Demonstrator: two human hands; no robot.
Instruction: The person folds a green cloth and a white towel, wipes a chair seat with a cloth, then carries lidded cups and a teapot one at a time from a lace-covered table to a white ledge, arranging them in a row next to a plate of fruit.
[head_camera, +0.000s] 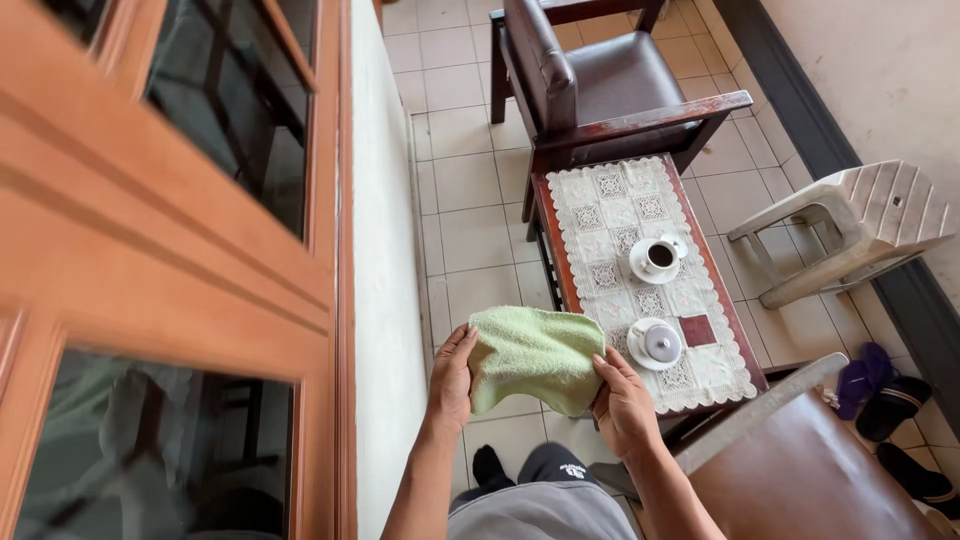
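A folded light-green cloth (530, 355) is held up between both my hands in front of me. My left hand (451, 385) grips its left edge and my right hand (622, 400) grips its lower right corner. Just beyond the cloth stands a small wooden table (552, 235) under a white lace runner (640, 255). On the runner sit an uncovered cup of dark drink on a saucer (657, 258) and a lidded cup on a saucer (657, 343), the lidded one close to my right hand.
A wooden window frame with dark glass (170, 240) fills the left, beside a white wall (385, 270). A dark armchair (600, 85) stands beyond the table, another brown seat (800, 480) at lower right. A tipped plastic stool (850, 225) and sandals (880, 395) lie to the right on tiles.
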